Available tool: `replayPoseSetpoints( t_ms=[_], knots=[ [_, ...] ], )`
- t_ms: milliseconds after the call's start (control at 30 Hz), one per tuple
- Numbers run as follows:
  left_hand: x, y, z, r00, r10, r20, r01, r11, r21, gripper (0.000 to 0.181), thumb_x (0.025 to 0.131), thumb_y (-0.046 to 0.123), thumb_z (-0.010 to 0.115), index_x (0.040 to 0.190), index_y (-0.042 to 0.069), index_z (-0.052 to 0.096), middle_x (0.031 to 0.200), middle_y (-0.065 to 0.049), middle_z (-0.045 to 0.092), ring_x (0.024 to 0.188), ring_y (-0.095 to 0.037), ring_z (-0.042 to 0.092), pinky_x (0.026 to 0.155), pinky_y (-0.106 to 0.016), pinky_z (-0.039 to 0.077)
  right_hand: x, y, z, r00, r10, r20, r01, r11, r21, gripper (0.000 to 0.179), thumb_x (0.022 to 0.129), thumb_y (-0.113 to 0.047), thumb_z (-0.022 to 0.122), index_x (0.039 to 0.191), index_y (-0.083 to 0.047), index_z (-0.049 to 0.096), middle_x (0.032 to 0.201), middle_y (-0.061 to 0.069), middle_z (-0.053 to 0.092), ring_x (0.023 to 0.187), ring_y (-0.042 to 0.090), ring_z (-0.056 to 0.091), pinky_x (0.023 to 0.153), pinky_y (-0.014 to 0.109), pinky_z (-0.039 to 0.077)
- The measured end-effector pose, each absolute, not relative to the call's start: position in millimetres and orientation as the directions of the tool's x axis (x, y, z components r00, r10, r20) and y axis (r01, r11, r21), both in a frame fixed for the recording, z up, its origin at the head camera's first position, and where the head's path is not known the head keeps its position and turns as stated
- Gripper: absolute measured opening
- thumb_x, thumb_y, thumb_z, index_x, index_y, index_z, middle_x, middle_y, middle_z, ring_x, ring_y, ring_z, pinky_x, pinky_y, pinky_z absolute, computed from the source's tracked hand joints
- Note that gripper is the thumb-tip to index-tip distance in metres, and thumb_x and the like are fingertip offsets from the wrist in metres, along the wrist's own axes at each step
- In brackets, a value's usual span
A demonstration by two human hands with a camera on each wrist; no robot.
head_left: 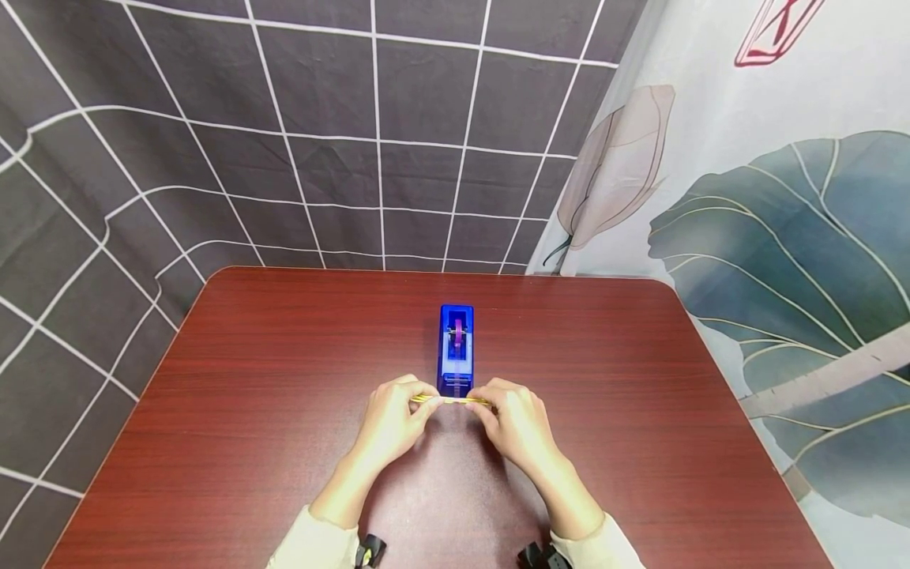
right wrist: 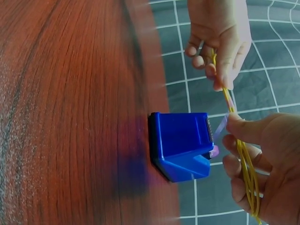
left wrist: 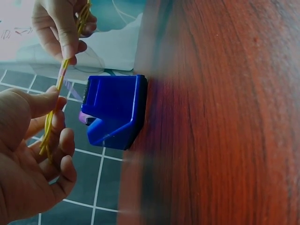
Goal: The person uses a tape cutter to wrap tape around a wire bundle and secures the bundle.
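Note:
A blue tape dispenser [head_left: 457, 367] stands on the table with a purplish roll of tape [head_left: 458, 335] in it. Just in front of its cutter end, my left hand [head_left: 398, 415] and right hand [head_left: 517, 419] pinch a bundle of thin yellow cord [right wrist: 247, 174] between thumbs and fingers, one hand on each side. The bundle runs straight between the two hands, with looped strands hanging past each grip. From the dispenser a translucent purplish strip of tape [right wrist: 221, 125] reaches to the cord's middle. Whether it is stuck there cannot be told; my fingertips partly hide the spot.
The dispenser and both hands are over a reddish-brown wooden table [head_left: 284, 340]. Behind it hangs a dark grey curtain [head_left: 419, 95] with white grid lines, and at the right a white curtain [head_left: 697, 71] with leaf prints. Each sleeve carries a black wrist device [head_left: 370, 551].

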State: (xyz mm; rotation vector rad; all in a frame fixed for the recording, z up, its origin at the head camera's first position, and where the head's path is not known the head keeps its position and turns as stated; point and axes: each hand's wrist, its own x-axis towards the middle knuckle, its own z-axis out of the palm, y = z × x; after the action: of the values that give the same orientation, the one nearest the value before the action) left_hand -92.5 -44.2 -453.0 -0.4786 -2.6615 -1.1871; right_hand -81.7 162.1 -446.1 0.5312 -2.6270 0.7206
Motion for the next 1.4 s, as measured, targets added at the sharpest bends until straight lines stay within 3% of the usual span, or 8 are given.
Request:
replayPoseSetpoints(
  t_ms=[400,1000,1200,1400],
  knots=[
    [-92.7,-44.0,-453.7,-0.918,0.206,0.34,0.39,0.627,0.674,0.005,0.086,0.02,0.081,0.083,0.017,0.078,0.072,0.014,0.061,0.064,-0.005,0.054,0.062,-0.03,0.044,-82.6,162.1,-447.5,-0.855,-0.239,0.461,-0.449,0.786,-0.425,0.012,0.078,-0.014,0.087,0.084,-0.019,0.079,0.078,-0.011,0.068,0.063,0.005,0.058,0.056,0.033,0.048],
    [-95.1,-44.3,-455.6,-0.916,0.179,0.358,0.387,0.624,0.678,0.006,0.08,0.019,0.086,0.083,0.018,0.081,0.075,0.013,0.067,0.067,-0.005,0.061,0.065,-0.032,0.048,-83.8,162.5,-448.1,-0.861,-0.233,0.452,-0.439,0.789,-0.43,0.013,0.079,-0.015,0.087,0.086,-0.017,0.077,0.082,-0.008,0.07,0.066,0.01,0.064,0.058,0.035,0.051],
    [-96.1,-45.1,-456.6,-0.918,0.178,0.354,0.382,0.633,0.673,0.006,0.081,0.02,0.085,0.083,0.018,0.081,0.075,0.014,0.066,0.066,-0.004,0.06,0.065,-0.032,0.047,-83.4,162.8,-448.0,-0.883,-0.259,0.392,-0.416,0.819,-0.395,0.01,0.085,-0.022,0.082,0.09,-0.015,0.078,0.084,-0.005,0.071,0.069,0.014,0.066,0.059,0.039,0.051],
    [-95.7,-45.6,-456.7,-0.923,0.178,0.34,0.373,0.621,0.689,0.008,0.082,0.024,0.085,0.086,0.02,0.08,0.077,0.015,0.066,0.067,-0.004,0.062,0.066,-0.032,0.048,-84.3,161.8,-446.1,-0.886,-0.262,0.383,-0.411,0.827,-0.384,0.008,0.091,-0.021,0.076,0.083,-0.02,0.077,0.07,-0.012,0.06,0.059,0.007,0.053,0.054,0.034,0.046]
  ],
)
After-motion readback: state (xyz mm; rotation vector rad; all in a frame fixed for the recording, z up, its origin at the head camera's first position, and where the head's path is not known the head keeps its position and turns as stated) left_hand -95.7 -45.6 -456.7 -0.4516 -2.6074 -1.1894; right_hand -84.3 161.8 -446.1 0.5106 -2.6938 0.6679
